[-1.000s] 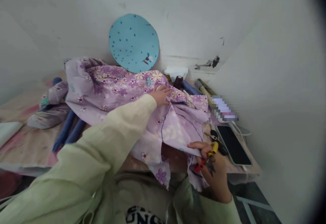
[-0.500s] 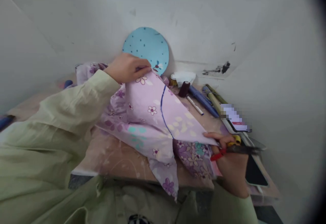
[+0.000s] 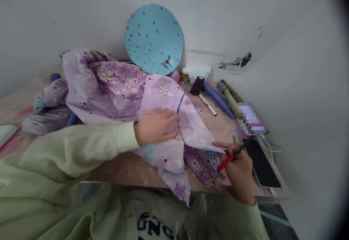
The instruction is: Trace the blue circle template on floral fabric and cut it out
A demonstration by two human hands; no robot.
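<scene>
A light purple floral cloth (image 3: 163, 102) with a curved blue line drawn on it lies spread over the table, one corner hanging past the front edge. My left hand (image 3: 158, 125) rests flat over it, fingers stretched toward the blue line and slightly blurred. At the cloth's right corner, my right hand (image 3: 237, 167) grips the fabric edge between thumb and fingers. The same hand also holds scissors (image 3: 227, 162) with red handles, their dark blades pointing up and right. A darker purple floral side of the cloth shows beneath the right corner.
A blue dotted disc (image 3: 154, 38) leans against the wall. Along the right lie a dark thread spool (image 3: 197, 85), a white marker (image 3: 207, 105), blue rolls (image 3: 218, 98), a lit phone (image 3: 252, 118) and a dark phone (image 3: 263, 163) with cables. Bunched cloth (image 3: 81, 83) covers the left.
My left hand has let go of the cloth's upper edge and moved down onto its middle. The cloth's top has dropped flatter. My right hand still holds the corner and scissors.
</scene>
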